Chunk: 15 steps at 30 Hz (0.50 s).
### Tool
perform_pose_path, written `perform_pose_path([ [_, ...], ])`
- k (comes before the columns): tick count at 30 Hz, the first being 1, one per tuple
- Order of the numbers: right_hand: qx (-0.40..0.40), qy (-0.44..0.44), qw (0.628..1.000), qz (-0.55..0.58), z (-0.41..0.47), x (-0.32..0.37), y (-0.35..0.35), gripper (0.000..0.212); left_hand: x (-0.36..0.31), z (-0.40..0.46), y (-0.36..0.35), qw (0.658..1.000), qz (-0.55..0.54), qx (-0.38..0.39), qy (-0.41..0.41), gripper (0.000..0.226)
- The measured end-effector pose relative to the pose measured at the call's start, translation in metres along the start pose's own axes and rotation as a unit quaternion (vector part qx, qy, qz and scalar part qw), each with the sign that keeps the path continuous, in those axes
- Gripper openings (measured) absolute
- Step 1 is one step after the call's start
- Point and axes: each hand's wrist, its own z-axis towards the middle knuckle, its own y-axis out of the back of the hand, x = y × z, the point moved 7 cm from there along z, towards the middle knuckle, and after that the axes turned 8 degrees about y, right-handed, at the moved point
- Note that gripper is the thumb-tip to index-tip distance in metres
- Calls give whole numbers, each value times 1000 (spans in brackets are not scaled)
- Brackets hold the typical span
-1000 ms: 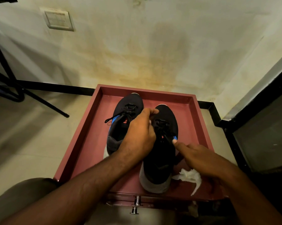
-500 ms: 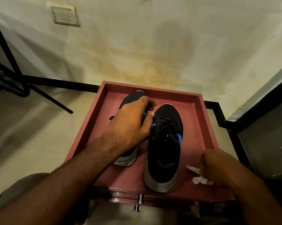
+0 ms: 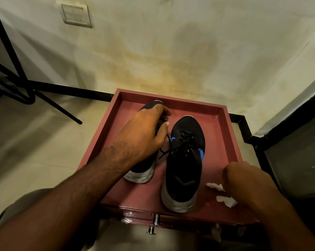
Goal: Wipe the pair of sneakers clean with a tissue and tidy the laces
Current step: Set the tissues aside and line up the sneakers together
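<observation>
Toward the red tray's [image 3: 231, 134] far-left corner, left sneaker [image 3: 144, 171] lying under left hand [image 3: 144, 136], fingers curling over its laces; right sneaker [image 3: 185, 160] sitting centre. Best teasing laces flat, not yanking. Near-right corner: tissue [image 3: 223, 198] crumpling beside right hand [image 3: 243, 180]; grip unclear.

A shallow red tray [image 3: 223, 127] with raised walls carries everything — it sits on the pale floor [image 3: 35, 156] against the stained wall. Two black sneakers lie in it side by side, toes toward the wall: the left shoe [image 3: 142, 171] and the right shoe [image 3: 184, 171]. Crumpled white tissue [image 3: 223, 198] lies in the near right corner — just beside the right shoe.
</observation>
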Motion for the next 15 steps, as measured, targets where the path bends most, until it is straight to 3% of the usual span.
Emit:
perform_pose_path([
  [4, -132, 23, 991, 11, -4, 10, 22, 22, 1, 0, 0, 1000, 19, 7, 4, 28],
  [9, -40, 9, 999, 11, -2, 9, 4, 24, 6, 1, 9, 995, 91, -32, 2, 35],
  [11, -148, 23, 987, 62, -1, 7, 17, 22, 3, 0, 18, 983, 174, -61, -20, 36],
  [13, -316, 107, 918, 215, -13, 11, 42, 26, 9, -1, 22, 968, 248, -26, 5, 42],
  [14, -342, 159, 870, 317, -22, 17, 51, 25, 16, -3, 19, 962, 269, 24, 44, 51],
  [15, -319, 206, 843, 380, -29, 27, 56, 26, 26, -7, 14, 949, 290, 86, 85, 61],
])
